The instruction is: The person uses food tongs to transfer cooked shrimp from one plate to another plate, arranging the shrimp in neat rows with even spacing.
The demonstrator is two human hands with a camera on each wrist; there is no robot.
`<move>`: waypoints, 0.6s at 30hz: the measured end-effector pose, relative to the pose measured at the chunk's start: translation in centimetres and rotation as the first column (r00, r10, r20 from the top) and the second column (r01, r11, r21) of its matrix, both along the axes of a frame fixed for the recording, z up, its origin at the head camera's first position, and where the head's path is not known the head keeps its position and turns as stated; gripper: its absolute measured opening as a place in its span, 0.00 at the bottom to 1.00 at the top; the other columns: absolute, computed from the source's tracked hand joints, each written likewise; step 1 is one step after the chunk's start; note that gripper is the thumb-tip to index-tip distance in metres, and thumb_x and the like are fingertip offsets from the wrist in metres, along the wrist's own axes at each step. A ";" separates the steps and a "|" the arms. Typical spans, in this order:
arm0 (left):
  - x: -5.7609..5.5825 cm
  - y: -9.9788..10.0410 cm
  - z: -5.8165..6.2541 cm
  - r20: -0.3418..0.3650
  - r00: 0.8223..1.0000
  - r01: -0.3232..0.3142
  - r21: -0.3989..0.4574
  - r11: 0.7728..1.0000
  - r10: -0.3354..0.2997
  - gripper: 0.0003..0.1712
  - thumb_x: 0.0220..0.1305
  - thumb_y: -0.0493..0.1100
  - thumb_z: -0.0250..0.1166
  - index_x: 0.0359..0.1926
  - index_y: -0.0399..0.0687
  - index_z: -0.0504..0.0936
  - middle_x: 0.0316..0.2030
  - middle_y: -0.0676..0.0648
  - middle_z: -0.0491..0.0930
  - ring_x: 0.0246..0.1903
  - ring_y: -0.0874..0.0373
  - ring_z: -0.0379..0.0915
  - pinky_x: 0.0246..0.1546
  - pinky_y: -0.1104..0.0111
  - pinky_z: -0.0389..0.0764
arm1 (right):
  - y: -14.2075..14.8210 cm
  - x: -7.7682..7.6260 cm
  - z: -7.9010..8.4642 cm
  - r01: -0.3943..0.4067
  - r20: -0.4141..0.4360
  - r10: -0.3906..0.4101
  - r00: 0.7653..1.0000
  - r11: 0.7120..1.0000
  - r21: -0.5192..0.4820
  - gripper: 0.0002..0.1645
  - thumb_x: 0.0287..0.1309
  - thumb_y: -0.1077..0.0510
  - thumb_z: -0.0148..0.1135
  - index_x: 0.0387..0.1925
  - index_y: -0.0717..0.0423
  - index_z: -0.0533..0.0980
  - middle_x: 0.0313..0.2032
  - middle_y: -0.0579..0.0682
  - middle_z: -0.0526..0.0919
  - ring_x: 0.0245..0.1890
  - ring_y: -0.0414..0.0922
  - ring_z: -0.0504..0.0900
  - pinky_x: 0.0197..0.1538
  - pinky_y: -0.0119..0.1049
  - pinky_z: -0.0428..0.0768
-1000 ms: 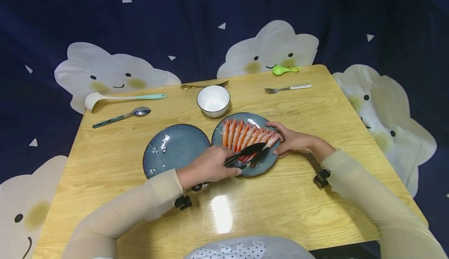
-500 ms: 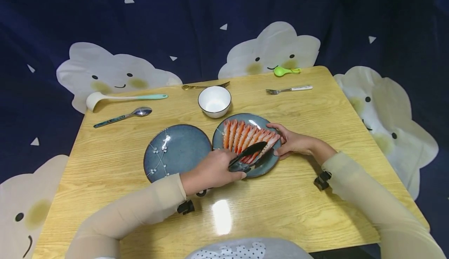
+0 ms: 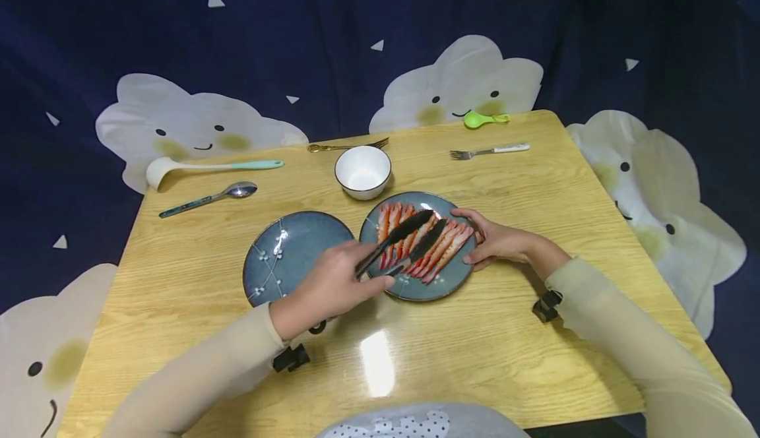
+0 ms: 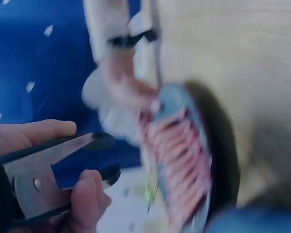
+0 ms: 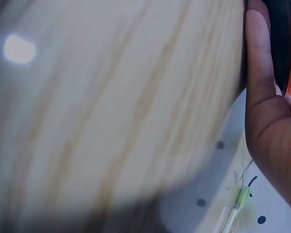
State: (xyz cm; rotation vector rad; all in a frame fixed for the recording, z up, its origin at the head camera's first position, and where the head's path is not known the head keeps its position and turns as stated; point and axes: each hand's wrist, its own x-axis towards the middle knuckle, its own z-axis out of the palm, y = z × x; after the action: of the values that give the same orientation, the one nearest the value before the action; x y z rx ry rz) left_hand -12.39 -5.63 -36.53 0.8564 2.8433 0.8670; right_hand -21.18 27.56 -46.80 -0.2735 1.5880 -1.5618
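In the head view my left hand (image 3: 335, 276) holds a pair of black-tipped tongs (image 3: 410, 225), whose tips stand apart over a row of red-and-white shrimp (image 3: 446, 253). The shrimp lie side by side on a blue-grey plate (image 3: 454, 281). My right hand (image 3: 499, 237) grips this plate's right rim, thumb and fingers on either side. In the left wrist view the metal arms of the tongs are spread with nothing between the tips, and the shrimp look blurred. In the right wrist view the right hand (image 5: 271, 121) holds the plate's dark edge.
A second blue-grey plate (image 3: 303, 247) with a white blossom pattern is partly under the left forearm. Behind stand a white bowl (image 3: 363, 171), a ladle (image 3: 214, 165), a spoon (image 3: 216, 197), a gold-handled fork (image 3: 338, 147), a white-handled fork (image 3: 489, 152) and a green measuring spoon (image 3: 475, 119).
The tongs have let go of the rightmost shrimp, which now lies on the plate beside the others. My left hand has drawn back leftward with the tongs. The right hand stays on the rim.
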 end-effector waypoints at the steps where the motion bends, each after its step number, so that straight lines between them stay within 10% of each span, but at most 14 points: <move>1: 0.1 -1.1 0.4 -0.021 0.999 -0.040 0.029 0.999 0.040 0.33 0.49 0.62 0.60 0.49 0.42 0.74 0.30 0.50 0.75 0.24 0.62 0.68 0.20 0.70 0.70 | -0.1 0.0 0.0 0.000 0.004 0.000 1.000 1.000 0.002 0.59 0.44 0.71 0.62 0.64 0.34 0.36 0.49 0.66 0.63 0.38 0.57 0.76 0.38 0.53 0.72; 5: 0.8 -6.6 1.6 -0.081 0.953 -0.284 0.079 0.955 0.290 0.39 0.44 0.65 0.62 0.51 0.43 0.73 0.28 0.51 0.72 0.21 0.61 0.65 0.18 0.69 0.67 | -0.3 0.0 0.2 0.014 0.027 -0.014 1.000 1.000 0.005 0.59 0.43 0.71 0.62 0.64 0.33 0.36 0.52 0.66 0.62 0.41 0.59 0.75 0.39 0.53 0.72; 9: 1.9 -12.8 1.4 -0.171 0.811 -0.555 0.072 0.829 0.559 0.42 0.39 0.65 0.65 0.51 0.41 0.72 0.27 0.48 0.70 0.24 0.56 0.66 0.22 0.63 0.66 | -0.5 0.1 0.3 0.013 0.033 -0.013 0.999 1.000 0.014 0.59 0.43 0.71 0.62 0.63 0.32 0.37 0.53 0.66 0.60 0.42 0.59 0.74 0.39 0.53 0.72; 14: 3.4 -19.8 -0.2 -0.200 0.598 -0.797 -0.050 0.602 0.776 0.44 0.42 0.67 0.61 0.50 0.37 0.69 0.29 0.39 0.70 0.29 0.45 0.66 0.23 0.55 0.62 | -0.6 0.1 0.2 0.019 0.033 -0.020 0.999 0.999 0.032 0.59 0.43 0.71 0.63 0.63 0.32 0.37 0.53 0.66 0.57 0.41 0.58 0.74 0.39 0.53 0.72; 18: 3.6 -23.8 -2.4 -0.134 0.536 -0.836 -0.219 0.502 0.834 0.51 0.46 0.71 0.53 0.57 0.33 0.60 0.39 0.28 0.70 0.35 0.32 0.66 0.26 0.48 0.64 | -0.7 0.0 0.1 0.031 0.029 -0.032 0.999 0.999 0.031 0.60 0.43 0.72 0.62 0.63 0.33 0.37 0.51 0.67 0.59 0.39 0.59 0.75 0.37 0.52 0.73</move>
State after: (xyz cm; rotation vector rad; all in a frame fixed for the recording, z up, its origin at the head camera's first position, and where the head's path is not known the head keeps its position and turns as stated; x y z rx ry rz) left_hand -8.75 -29.47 -38.93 -0.6784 3.2069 0.4449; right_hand -21.19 26.88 -46.74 -0.2088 1.5987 -1.5579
